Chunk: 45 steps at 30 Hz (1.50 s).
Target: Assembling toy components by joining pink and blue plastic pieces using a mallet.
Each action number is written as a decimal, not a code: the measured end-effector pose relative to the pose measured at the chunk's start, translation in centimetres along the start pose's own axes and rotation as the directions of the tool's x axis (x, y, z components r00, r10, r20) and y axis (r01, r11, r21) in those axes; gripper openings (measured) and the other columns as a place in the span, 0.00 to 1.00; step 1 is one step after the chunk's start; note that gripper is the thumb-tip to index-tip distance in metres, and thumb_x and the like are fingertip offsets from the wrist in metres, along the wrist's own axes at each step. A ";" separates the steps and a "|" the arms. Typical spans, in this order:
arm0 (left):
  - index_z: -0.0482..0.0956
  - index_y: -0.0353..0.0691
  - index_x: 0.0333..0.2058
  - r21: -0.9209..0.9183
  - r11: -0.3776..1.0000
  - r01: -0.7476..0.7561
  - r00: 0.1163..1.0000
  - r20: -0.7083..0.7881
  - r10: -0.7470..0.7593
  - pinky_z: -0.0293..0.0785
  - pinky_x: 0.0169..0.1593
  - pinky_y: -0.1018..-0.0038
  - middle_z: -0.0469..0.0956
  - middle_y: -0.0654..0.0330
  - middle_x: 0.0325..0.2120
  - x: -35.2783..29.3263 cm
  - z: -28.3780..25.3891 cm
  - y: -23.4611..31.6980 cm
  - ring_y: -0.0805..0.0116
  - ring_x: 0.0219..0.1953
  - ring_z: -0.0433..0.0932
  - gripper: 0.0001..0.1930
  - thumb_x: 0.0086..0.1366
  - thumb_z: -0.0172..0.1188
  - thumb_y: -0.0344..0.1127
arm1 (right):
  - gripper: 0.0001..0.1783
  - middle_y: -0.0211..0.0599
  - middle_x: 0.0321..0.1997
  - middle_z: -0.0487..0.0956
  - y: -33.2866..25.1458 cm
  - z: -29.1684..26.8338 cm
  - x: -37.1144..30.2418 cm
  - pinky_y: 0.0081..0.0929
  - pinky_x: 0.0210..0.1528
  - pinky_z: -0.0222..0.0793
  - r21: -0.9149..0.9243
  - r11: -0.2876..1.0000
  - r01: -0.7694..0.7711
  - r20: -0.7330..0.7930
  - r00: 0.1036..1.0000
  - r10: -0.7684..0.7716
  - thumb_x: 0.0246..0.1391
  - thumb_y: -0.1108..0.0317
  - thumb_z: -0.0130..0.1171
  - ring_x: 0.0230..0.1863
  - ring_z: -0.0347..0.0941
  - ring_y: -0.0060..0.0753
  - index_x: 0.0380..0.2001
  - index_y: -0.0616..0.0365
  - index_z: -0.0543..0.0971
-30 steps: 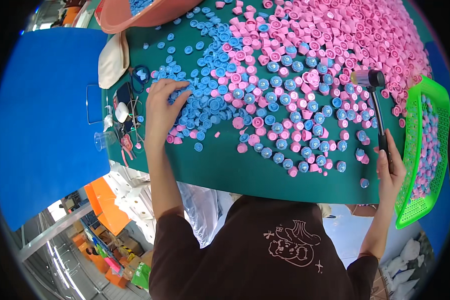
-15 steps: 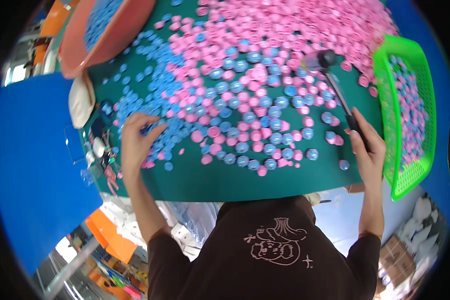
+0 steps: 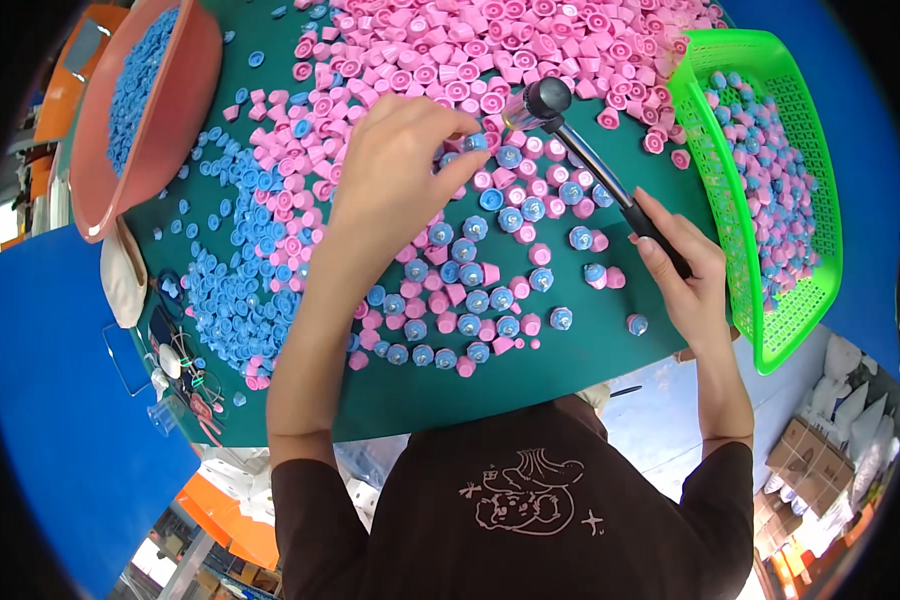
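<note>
My left hand (image 3: 395, 165) reaches over the middle of the green table, thumb and fingertips closed on a small round blue cap (image 3: 477, 143) with a shiny top. Whether a pink piece sits under that cap is hidden. In my right hand (image 3: 690, 270) is a mallet (image 3: 598, 165), gripped by its black handle end. Its head, black on one side and clear yellowish on the other, hovers close to the pinched cap. Around both hands stand small pink cups (image 3: 437, 302), several with shiny blue caps (image 3: 463, 250) on or against them.
Loose blue caps (image 3: 235, 315) heap at the left of the green table (image 3: 590, 370). A large pile of pink cups (image 3: 490, 45) covers the far side. A reddish basin (image 3: 90, 190) of blue pieces tilts at far left. A green basket (image 3: 735, 230) of pink-and-blue pieces stands right. Pliers (image 3: 203, 412) lie near left.
My left hand has moved from the blue heap up and right to the mallet's head, with a blue cap in its fingertips. The view has shifted; my right hand still holds the mallet.
</note>
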<state>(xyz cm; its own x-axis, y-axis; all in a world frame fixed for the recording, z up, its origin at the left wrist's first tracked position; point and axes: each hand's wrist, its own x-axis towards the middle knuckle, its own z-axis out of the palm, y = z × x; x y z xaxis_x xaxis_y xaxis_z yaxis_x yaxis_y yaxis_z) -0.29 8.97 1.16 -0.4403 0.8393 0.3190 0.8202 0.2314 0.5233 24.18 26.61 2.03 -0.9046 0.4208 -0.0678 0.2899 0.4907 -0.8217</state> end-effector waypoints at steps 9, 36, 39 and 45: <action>0.82 0.40 0.31 -0.015 1.000 0.012 0.983 0.182 -0.009 0.69 0.42 0.63 0.78 0.59 0.27 1.7 2.0 -0.1 0.58 0.36 0.73 0.10 0.50 0.68 0.34 | 0.22 0.34 0.32 0.77 1.1 -0.9 -0.3 0.18 0.33 0.63 -0.005 0.999 -0.045 -0.037 0.998 0.045 0.59 0.70 0.58 0.31 0.69 0.22 0.57 0.61 0.74; 0.84 0.40 0.34 0.140 0.812 0.567 0.798 -0.337 -0.499 0.66 0.35 0.77 0.81 0.63 0.29 -12.1 -13.9 -2.2 0.73 0.32 0.72 0.07 0.54 0.67 0.30 | 0.22 0.38 0.46 0.78 -0.4 0.7 0.5 0.16 0.42 0.67 -0.145 0.981 0.127 -0.036 0.990 -0.134 0.58 0.78 0.54 0.41 0.74 0.23 0.57 0.61 0.73; 0.83 0.39 0.31 0.215 0.803 0.556 0.825 -0.260 -0.501 0.68 0.38 0.74 0.80 0.60 0.27 -16.3 -14.5 -2.6 0.67 0.32 0.75 0.06 0.52 0.67 0.28 | 0.24 0.26 0.38 0.78 0.2 0.6 0.0 0.08 0.24 0.54 -0.011 0.998 -0.065 -0.107 0.992 0.064 0.62 0.72 0.51 0.24 0.60 0.08 0.62 0.56 0.69; 0.84 0.40 0.29 0.203 0.792 0.576 0.817 -0.105 -0.567 0.68 0.39 0.67 0.78 0.59 0.26 -18.9 -11.2 -1.9 0.61 0.33 0.74 0.07 0.49 0.68 0.28 | 0.24 0.27 0.35 0.78 0.5 1.8 0.1 0.08 0.21 0.51 0.024 0.998 -0.054 -0.085 0.995 0.056 0.62 0.70 0.53 0.21 0.57 0.06 0.62 0.55 0.69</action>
<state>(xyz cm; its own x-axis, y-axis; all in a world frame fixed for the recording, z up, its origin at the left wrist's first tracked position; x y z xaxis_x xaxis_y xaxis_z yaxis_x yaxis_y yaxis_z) 2.40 -12.86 3.01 -0.8633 0.5026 0.0465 0.4699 0.7666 0.4377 23.64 25.57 0.59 -0.8570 0.5111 -0.0651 0.3305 0.4485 -0.8304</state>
